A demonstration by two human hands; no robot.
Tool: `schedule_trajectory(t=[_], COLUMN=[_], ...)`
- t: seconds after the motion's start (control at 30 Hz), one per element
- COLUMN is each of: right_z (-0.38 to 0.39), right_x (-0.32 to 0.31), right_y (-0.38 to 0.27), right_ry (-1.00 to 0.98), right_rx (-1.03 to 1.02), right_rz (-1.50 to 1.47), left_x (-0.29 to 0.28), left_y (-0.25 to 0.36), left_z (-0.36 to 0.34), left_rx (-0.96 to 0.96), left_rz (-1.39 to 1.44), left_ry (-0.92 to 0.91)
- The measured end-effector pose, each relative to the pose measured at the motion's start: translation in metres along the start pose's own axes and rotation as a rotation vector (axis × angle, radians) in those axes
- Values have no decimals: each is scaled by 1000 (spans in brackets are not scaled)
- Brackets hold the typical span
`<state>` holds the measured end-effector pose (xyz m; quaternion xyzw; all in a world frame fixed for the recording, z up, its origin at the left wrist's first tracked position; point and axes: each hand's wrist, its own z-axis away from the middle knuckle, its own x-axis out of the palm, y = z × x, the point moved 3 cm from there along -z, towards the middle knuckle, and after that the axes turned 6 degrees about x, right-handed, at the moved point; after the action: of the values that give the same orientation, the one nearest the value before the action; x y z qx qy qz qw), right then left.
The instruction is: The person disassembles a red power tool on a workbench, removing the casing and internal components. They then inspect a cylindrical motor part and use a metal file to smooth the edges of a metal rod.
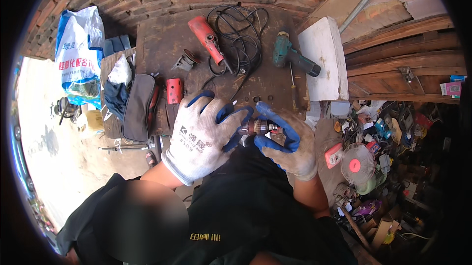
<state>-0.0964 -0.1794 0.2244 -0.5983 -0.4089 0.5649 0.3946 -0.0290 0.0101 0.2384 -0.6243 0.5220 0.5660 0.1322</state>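
Note:
In front of my chest is a motor armature (257,127) with a dark reddish body and a shiny metal shaft end pointing right. My left hand (206,130), in a white glove with blue-coated fingers, is closed on its left end. My right hand (294,144), in a similar, dirtier glove, has thumb and forefinger curved around the right end; the exact contact is partly hidden. Just beyond on the bench lie small dark rings (256,99). A red cylindrical housing (174,91) stands past my left hand. A screwdriver (294,93) lies beyond my right hand.
On the wooden bench (157,44) are a red power-tool body (205,39) with coiled black cord (241,44), a metal gear head (186,60) and a green cordless drill (294,55). A white block (327,58) borders its right side. Clutter and a fan (358,165) fill the right.

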Motion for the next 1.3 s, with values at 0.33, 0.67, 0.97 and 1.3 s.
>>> schedule_trajectory(t=[0.33, 0.67, 0.97, 1.3], right_z=[29, 36, 46, 55], right_x=[7, 15, 20, 16], right_y=[21, 12, 7, 10], right_ry=[264, 421, 338, 278], right_rx=[203, 44, 316, -58], right_rz=[-319, -703, -861, -588], left_x=[-24, 87, 78, 78], left_y=[17, 20, 26, 28], left_z=[-5, 9, -14, -15], left_rx=[86, -405, -490, -577], left_rz=[-101, 2272, 2440, 2319], left_ry=[254, 409, 472, 456])
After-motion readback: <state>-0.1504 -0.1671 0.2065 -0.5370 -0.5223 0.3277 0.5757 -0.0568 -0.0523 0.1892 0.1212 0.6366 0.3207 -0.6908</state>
